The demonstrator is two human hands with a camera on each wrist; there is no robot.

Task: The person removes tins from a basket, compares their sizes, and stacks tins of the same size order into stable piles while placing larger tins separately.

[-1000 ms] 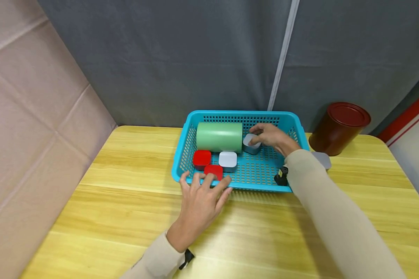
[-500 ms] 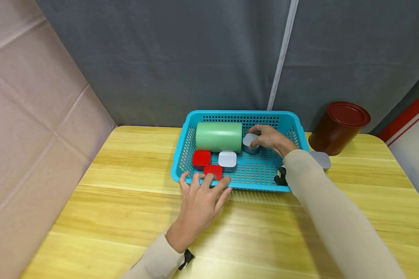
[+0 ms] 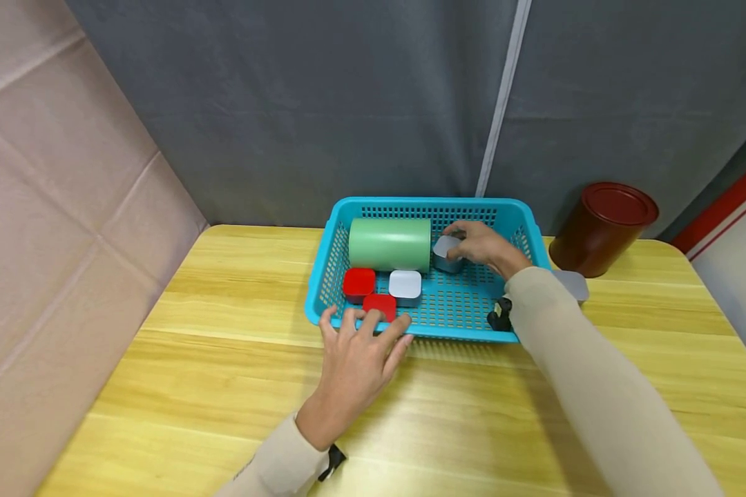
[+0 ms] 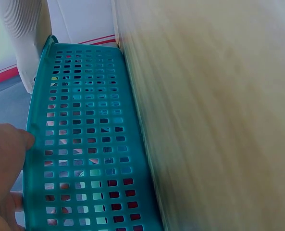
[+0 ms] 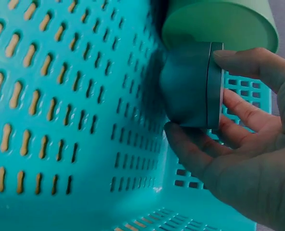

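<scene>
A light-blue plastic basket (image 3: 466,334) stands on the table. My left hand (image 3: 351,362) is at its front rim, fingers bent over the edge; the left wrist view shows that hand (image 4: 5,168) at the rim beside the perforated wall. Inside the basket, my right hand (image 3: 483,246) holds a small grey lidded tin (image 3: 445,248) by its sides. In the right wrist view, thumb and fingertips press around the tin (image 5: 188,86), close to the end of a green cylinder (image 5: 219,29). Two red-topped tins (image 3: 359,281) and another grey tin (image 3: 405,284) sit to the left.
A dark red lidded canister (image 3: 603,231) stands on the wooden table (image 3: 224,359) right of the basket. Another grey tin (image 3: 573,283) lies beside it, partly hidden by the right sleeve. A grey curtain (image 3: 317,103) hangs behind.
Almost nothing differs. The right hand and the grey tin it holds have shifted very slightly; the left hand stays at the basket rim.
</scene>
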